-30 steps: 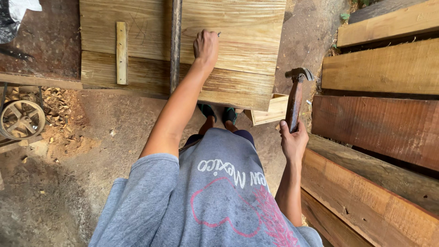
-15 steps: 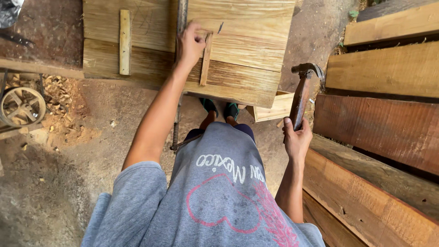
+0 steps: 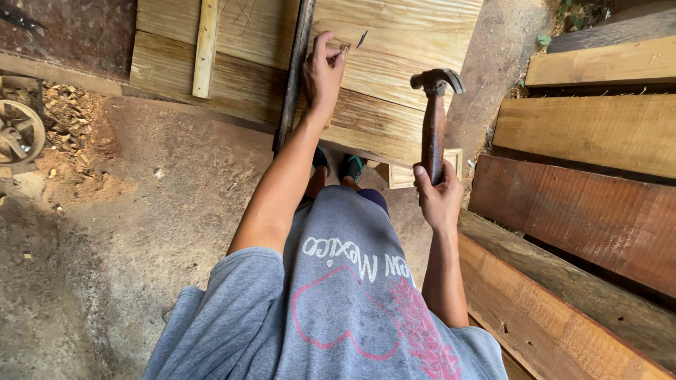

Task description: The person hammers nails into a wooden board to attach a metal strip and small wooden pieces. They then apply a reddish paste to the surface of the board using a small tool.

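Head view: a pale wooden panel [image 3: 394, 77] lies across the worktop. Right of the panel, the right hand [image 3: 438, 197] has its fingers wrapped around an upright claw hammer [image 3: 434, 119]. On the panel, the left hand [image 3: 322, 74] has its fingers pinching a small nail [image 3: 343, 49].

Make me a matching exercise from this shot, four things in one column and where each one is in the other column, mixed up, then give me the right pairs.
Things:
1. hammer
2. left hand
3. small wooden strip
4. wheel

Places:
A. on the ground at the far left edge
B. lying loose on the pale boards, upper left
C. held upright in the right hand
D. resting on the pale boards beside a dark bar

Pairs: 1-C, 2-D, 3-B, 4-A
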